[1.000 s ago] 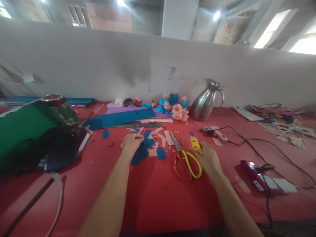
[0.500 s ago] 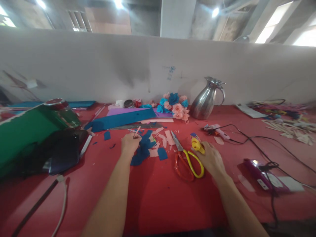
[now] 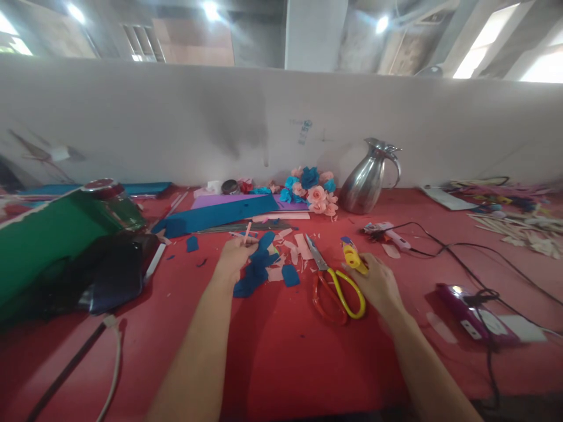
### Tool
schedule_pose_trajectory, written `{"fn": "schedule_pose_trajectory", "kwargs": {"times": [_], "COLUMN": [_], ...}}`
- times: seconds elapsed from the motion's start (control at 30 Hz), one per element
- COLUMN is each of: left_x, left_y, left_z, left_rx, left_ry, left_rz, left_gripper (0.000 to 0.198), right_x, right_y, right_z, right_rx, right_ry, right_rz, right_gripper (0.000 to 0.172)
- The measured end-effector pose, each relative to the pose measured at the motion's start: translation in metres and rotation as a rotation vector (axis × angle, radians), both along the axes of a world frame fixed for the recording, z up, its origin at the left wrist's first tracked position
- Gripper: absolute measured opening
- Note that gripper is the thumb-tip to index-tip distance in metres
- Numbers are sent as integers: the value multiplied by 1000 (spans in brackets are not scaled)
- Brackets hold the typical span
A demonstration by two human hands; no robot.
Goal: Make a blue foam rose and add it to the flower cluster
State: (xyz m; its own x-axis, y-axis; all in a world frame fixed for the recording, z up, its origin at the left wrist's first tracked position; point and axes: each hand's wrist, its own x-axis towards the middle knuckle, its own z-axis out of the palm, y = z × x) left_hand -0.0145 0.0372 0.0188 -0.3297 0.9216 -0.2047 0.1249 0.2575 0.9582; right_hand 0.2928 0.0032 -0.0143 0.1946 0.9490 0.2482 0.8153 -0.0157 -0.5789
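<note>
My left hand [image 3: 233, 256] is closed, pinching a thin pale pink strip [image 3: 247, 231] that sticks up between its fingers. Dark blue paper pieces [image 3: 255, 276] lie against its fingertips; whether it grips one of them I cannot tell. My right hand [image 3: 375, 282] is closed around a small yellow roll-like object [image 3: 355, 259], whose kind is unclear. Large scissors [image 3: 332, 287] with one red and one yellow handle lie between the hands, close to my right fingers. Pink paper scraps [image 3: 290, 249] and a blue paper petal [image 3: 290, 275] are spread around the blades.
Paper roses [image 3: 314, 190] and a steel jug [image 3: 365, 179] stand at the back. A long blue paper strip [image 3: 215, 214] lies behind my left hand. On the right are a pink glue gun [image 3: 393, 235], a purple box [image 3: 475, 316] and cables. A jar [image 3: 112, 205] stands left.
My left hand has shifted slightly right, toward the blue paper, with the pink strip still in it. The right hand stays around the yellow object.
</note>
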Motion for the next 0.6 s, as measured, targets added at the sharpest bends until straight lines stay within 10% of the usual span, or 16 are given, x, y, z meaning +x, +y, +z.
{"fn": "schedule_pose_trajectory", "kwargs": {"times": [0.2,0.6], "left_x": [33,71], "left_y": [-14,-32], "left_z": [8,9], "left_rx": [-10,-23], "left_ry": [-351,-200], "left_rz": [-209,-421], "left_gripper": [27,12], "right_x": [-22,-68], "right_y": [-4,-22], "right_z": [31,30], "right_rx": [-47,-160], "right_ry": [777,1223], "right_rz": [59,188], "right_gripper": [31,33]}}
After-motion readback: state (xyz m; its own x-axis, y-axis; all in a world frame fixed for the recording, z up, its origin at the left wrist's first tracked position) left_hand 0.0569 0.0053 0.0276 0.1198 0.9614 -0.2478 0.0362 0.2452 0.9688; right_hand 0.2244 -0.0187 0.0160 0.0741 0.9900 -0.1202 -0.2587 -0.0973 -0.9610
